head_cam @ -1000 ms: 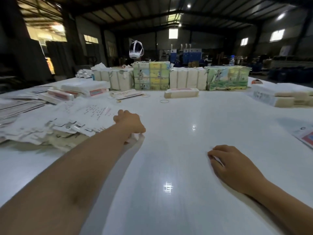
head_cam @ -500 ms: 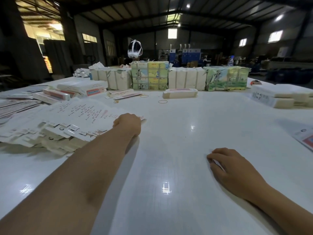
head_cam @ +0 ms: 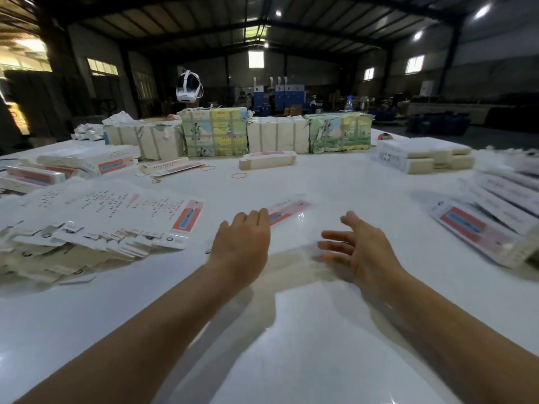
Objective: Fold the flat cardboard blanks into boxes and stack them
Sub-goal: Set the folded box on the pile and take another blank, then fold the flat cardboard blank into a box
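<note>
A single flat blank (head_cam: 291,209), white with a red and blue print, lies on the white table (head_cam: 291,330) just ahead of me. My left hand (head_cam: 242,239) is palm down with straight fingers, its fingertips on the blank's near end. My right hand (head_cam: 360,249) hovers to the right of it, fingers spread and blurred, holding nothing. A big fanned pile of flat blanks (head_cam: 102,220) lies at the left. Folded boxes (head_cam: 484,228) are stacked at the right edge.
More folded boxes (head_cam: 87,161) sit at the back left and one lone box (head_cam: 267,160) at the back centre. Strapped bundles (head_cam: 215,132) line the far edge. Rubber bands (head_cam: 239,175) lie loose. A white headset (head_cam: 188,88) shows behind the bundles.
My left hand has come from the pile at the left to the centre, with one blank now under its fingertips. My right hand has lifted off the table and spread open.
</note>
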### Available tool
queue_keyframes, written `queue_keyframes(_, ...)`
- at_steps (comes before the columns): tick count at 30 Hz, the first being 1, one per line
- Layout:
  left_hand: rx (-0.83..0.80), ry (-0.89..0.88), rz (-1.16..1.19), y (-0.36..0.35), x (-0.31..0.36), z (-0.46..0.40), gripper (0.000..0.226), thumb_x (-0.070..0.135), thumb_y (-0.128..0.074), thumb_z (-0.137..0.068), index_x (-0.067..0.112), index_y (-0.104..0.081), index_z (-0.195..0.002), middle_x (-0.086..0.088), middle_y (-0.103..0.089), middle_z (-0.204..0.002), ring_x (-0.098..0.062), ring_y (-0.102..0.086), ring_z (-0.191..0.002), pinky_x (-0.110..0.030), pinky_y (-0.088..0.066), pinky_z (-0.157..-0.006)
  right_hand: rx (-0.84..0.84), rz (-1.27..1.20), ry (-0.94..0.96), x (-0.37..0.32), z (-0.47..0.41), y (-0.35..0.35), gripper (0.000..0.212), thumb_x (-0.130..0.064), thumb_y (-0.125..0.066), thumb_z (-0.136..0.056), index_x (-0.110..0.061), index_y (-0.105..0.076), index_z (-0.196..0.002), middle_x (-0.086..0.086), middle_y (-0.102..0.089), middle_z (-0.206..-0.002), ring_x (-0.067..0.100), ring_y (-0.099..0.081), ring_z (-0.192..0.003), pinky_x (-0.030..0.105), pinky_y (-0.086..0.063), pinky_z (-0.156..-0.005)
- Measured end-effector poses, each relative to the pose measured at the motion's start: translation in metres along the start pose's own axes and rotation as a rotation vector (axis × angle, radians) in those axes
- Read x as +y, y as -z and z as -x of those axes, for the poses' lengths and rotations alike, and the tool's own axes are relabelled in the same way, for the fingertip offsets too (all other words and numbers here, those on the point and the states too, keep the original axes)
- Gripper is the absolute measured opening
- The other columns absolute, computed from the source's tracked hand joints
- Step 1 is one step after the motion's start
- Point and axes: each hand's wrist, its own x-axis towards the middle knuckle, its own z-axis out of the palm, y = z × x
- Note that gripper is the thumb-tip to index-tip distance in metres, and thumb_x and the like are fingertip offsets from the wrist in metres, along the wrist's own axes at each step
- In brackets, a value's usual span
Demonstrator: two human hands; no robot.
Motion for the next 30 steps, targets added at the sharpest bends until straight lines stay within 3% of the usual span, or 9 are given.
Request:
queue_keyframes(2,0.020,-0.093,-0.038,0.000,0.021,0.008,0.058,0.014,-0.039,-0.095,0.006,-0.016,-0.147,-0.011,-0.039,-0.143,-0.027,-0.043,-0.123,-0.041,-0.042,-0.098,0.008,-0.207,-0.105,-0.008,0.002,0.004,0.025,-0.035,-0.047,-0.098,-0.010,-0.053,-0.094,0.015,-0.072,-0.070,0.027,-0.071,-0.062,0.035,-0.059,-0.053)
queue_keyframes(4,0.008,-0.159,-0.052,-0.002,0.036,0.018,0.057,0.014,-0.036,-0.096,0.007,-0.014,-0.147,-0.010,-0.035,-0.145,-0.027,-0.039,-0.125,-0.039,-0.038,-0.099,0.021,-0.232,-0.078,-0.009,0.006,0.006,0.017,-0.017,-0.045,-0.098,-0.004,-0.052,-0.089,0.015,-0.068,-0.061,0.023,-0.068,-0.051,0.028,-0.053,-0.041)
queue_keyframes(8,-0.023,-0.154,0.023,-0.007,0.043,0.034,0.056,0.033,-0.030,-0.098,0.016,-0.011,-0.149,-0.002,-0.020,-0.154,-0.021,-0.029,-0.134,-0.035,-0.030,-0.106,0.058,-0.025,0.042,-0.005,0.012,0.011,0.019,0.007,-0.040,-0.090,0.000,-0.056,-0.081,0.018,-0.064,-0.068,0.023,-0.065,-0.049,0.028,-0.052,-0.043)
queue_keyframes(12,-0.025,-0.021,0.157,-0.004,0.038,0.034,0.083,0.065,-0.039,-0.087,0.021,-0.007,-0.149,0.003,-0.018,-0.155,-0.020,-0.026,-0.137,-0.048,-0.022,-0.112,0.012,0.109,0.099,-0.002,0.013,0.011,0.026,0.001,-0.043,-0.094,-0.014,-0.053,-0.113,0.013,-0.072,-0.076,0.021,-0.069,-0.061,0.028,-0.054,-0.053)
queue_keyframes(14,-0.005,0.020,0.199,-0.005,0.035,0.032,0.089,0.069,-0.043,-0.082,0.022,-0.009,-0.148,0.002,-0.028,-0.149,-0.018,-0.036,-0.130,-0.046,-0.027,-0.109,-0.039,0.195,0.125,0.000,0.014,0.012,0.046,-0.006,-0.048,-0.096,-0.034,-0.038,-0.132,0.010,-0.073,-0.081,0.020,-0.069,-0.069,0.032,-0.057,-0.063)
queue_keyframes(16,0.018,0.050,0.247,-0.005,0.032,0.031,0.091,0.071,-0.046,-0.079,0.021,-0.014,-0.148,0.002,-0.037,-0.140,-0.015,-0.045,-0.119,-0.038,-0.037,-0.102,-0.087,0.300,0.198,0.000,0.017,0.012,0.053,-0.011,-0.048,-0.098,-0.045,-0.031,-0.136,0.008,-0.071,-0.089,0.019,-0.067,-0.071,0.034,-0.059,-0.068)
queue_keyframes(21,0.103,0.059,0.352,-0.004,0.029,0.030,0.089,0.069,-0.055,-0.075,0.018,-0.029,-0.143,0.000,-0.048,-0.124,-0.013,-0.049,-0.102,-0.028,-0.043,-0.084,-0.081,0.517,0.381,0.006,0.018,0.009,0.034,-0.018,-0.036,-0.103,-0.025,-0.052,-0.132,0.000,-0.066,-0.102,0.019,-0.063,-0.068,0.022,-0.051,-0.055)
queue_keyframes(25,0.158,0.058,0.283,-0.003,0.030,0.032,0.088,0.070,-0.055,-0.074,0.017,-0.033,-0.140,-0.001,-0.050,-0.120,-0.014,-0.051,-0.099,-0.027,-0.043,-0.083,-0.126,0.449,0.295,0.011,0.018,0.007,0.029,-0.021,-0.047,-0.100,-0.026,-0.057,-0.127,-0.002,-0.067,-0.091,0.020,-0.061,-0.070,0.022,-0.048,-0.049)
queue_keyframes(30,0.141,0.028,0.189,-0.002,0.030,0.033,0.083,0.071,-0.052,-0.075,0.021,-0.029,-0.137,0.003,-0.048,-0.117,-0.012,-0.051,-0.098,-0.025,-0.042,-0.085,-0.245,-0.031,0.024,0.001,0.019,0.008,0.022,-0.006,-0.053,-0.090,-0.015,-0.068,-0.103,0.005,-0.072,-0.084,0.016,-0.066,-0.071,0.026,-0.052,-0.054)
